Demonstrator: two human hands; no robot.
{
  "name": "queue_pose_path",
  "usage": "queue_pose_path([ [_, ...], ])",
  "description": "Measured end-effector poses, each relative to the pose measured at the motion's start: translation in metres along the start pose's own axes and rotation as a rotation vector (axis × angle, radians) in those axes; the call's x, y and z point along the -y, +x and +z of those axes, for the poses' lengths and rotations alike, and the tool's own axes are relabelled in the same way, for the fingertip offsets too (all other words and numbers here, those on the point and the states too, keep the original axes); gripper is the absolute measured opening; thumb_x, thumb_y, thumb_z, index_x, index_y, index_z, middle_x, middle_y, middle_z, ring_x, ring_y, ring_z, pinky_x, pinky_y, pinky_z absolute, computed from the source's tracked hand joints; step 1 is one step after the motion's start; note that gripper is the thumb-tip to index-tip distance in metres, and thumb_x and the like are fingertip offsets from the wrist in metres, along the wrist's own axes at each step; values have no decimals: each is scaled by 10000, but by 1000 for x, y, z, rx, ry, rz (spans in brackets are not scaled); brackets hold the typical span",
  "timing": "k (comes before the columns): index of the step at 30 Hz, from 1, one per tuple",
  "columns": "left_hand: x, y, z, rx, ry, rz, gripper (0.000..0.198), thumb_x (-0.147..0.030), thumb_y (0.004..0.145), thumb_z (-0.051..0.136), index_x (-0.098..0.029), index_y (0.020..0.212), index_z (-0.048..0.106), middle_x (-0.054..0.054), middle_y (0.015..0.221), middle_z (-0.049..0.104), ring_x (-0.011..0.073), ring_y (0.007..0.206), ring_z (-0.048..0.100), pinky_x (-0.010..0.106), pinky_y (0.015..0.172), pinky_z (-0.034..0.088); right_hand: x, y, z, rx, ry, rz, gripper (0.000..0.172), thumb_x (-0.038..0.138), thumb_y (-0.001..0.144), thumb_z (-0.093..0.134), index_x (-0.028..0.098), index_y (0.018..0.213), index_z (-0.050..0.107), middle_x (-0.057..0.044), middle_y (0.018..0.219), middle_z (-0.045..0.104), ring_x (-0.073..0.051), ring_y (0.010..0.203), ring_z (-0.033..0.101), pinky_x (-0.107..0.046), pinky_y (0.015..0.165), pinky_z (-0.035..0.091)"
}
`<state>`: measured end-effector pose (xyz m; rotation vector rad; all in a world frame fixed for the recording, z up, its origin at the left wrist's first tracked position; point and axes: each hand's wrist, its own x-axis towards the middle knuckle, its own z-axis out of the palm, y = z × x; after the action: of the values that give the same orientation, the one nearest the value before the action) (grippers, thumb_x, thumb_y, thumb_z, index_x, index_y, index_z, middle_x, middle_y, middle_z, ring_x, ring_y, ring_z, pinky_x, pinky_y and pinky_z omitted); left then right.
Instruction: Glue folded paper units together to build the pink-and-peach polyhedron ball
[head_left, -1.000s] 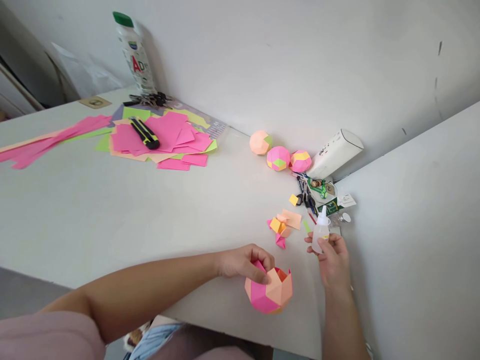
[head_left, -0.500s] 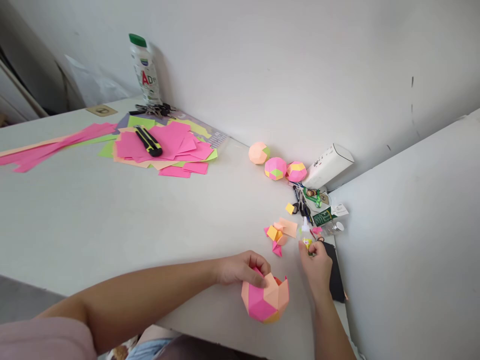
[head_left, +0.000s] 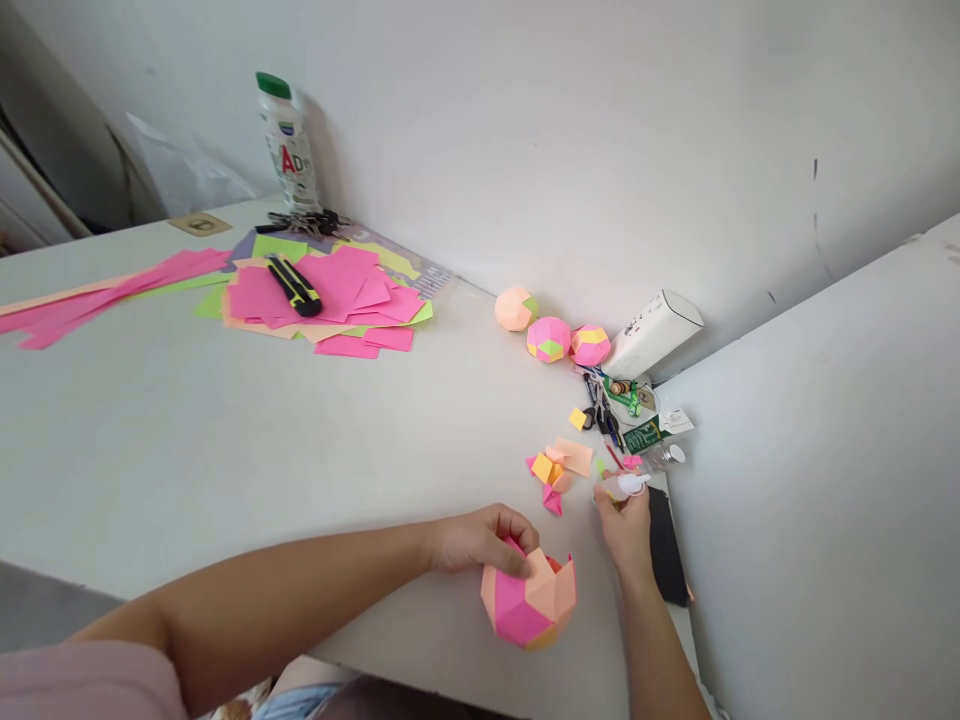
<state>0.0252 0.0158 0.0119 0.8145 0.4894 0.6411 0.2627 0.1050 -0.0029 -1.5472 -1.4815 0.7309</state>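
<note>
A partly open paper ball (head_left: 523, 608) in pink, peach and orange is gripped at its upper rim by my left hand (head_left: 491, 540), thumb outside and fingers curled over the edge. To the right, my right hand (head_left: 626, 520) is closed around a small glue bottle (head_left: 621, 487) with a white nozzle, tilted on its side and pointing right. Between and above the hands lies a small heap of folded paper pieces (head_left: 551, 470) in orange, peach and pink. Black scissors (head_left: 602, 415) rest behind the glue bottle.
Three finished-looking paper balls (head_left: 549, 339) sit by the wall, beside a white box (head_left: 654, 332). Pink and green paper sheets (head_left: 337, 290) with a box cutter (head_left: 295, 285) lie at the back left, near an upright bottle (head_left: 289, 150). A black flat object (head_left: 666, 548) lies right of my right hand.
My right hand has taken hold of the glue bottle, which has gone from upright to lying sideways in my fingers. My left hand and the paper ball have barely moved.
</note>
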Motion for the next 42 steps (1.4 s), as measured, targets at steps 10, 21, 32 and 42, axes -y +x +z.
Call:
queue_pose_path([
  [10,0,0,-1,-6,-7,8,210,-271,573,746,-149,593,576,-34,620,503,100,605,471,225,565,364,37,-29,-4,-387,-308,-546,622,178,712,632,128,1286,397,-207,1302,414,-344,1243,394,-538,995,360],
  [21,1,0,0,-26,3,5,223,-308,586,755,-147,629,607,-25,669,527,107,631,482,240,595,368,32,-36,16,340,-609,-815,253,225,864,508,153,1092,592,-146,1093,606,-288,1030,550,-443,846,468],
  [32,0,-1,0,-21,14,6,210,-285,598,745,-142,622,592,-26,656,518,108,635,470,244,603,354,35,-39,16,394,-570,-826,177,208,880,501,175,991,635,-106,942,636,-248,882,563,-384,752,478],
  [42,-1,0,-1,-26,17,3,234,-298,585,753,-147,601,575,-43,618,483,93,602,434,231,575,333,35,-39,17,440,-521,-891,306,37,849,408,179,943,663,-95,853,634,-230,818,549,-357,687,480],
])
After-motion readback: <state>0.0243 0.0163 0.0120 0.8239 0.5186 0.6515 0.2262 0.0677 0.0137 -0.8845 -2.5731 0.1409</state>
